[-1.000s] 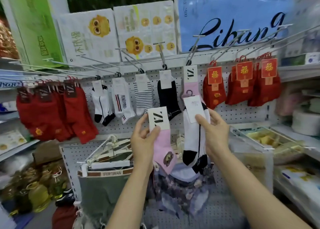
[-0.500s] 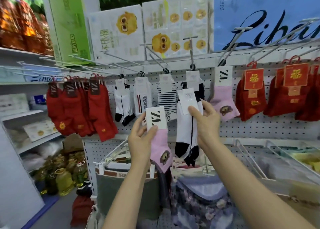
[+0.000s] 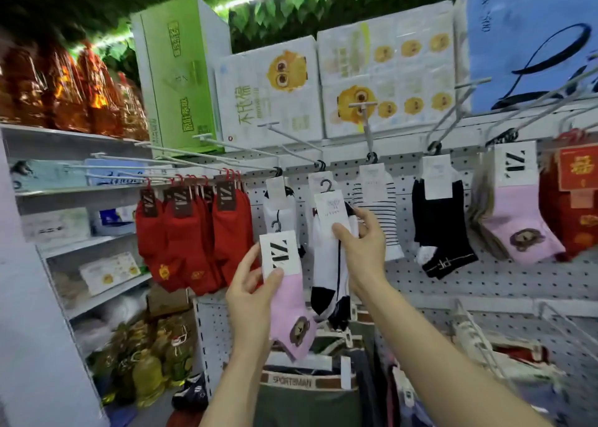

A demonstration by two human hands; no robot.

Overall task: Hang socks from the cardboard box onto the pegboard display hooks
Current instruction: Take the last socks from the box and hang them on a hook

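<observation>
The right hand [image 3: 362,252] pinches a white-and-black sock's card [image 3: 333,214] below its matching pegboard hook [image 3: 301,154]; the left hand [image 3: 252,290] pinches a pink bear sock [image 3: 291,316]. Best: raise the hanger loop squarely onto the hook's tip.

Two carded sock pairs held up before the stocked pegboard

The pink sock pair [image 3: 289,310] with a bear motif and a white "ZZ" header card hangs low and left, its small hook free of any peg; the white sock pair [image 3: 330,264] with black toe and heel sits just right of it, higher, its card hook just below a pegboard hook [image 3: 301,153], in front of the white perforated pegboard [image 3: 485,281]
</observation>
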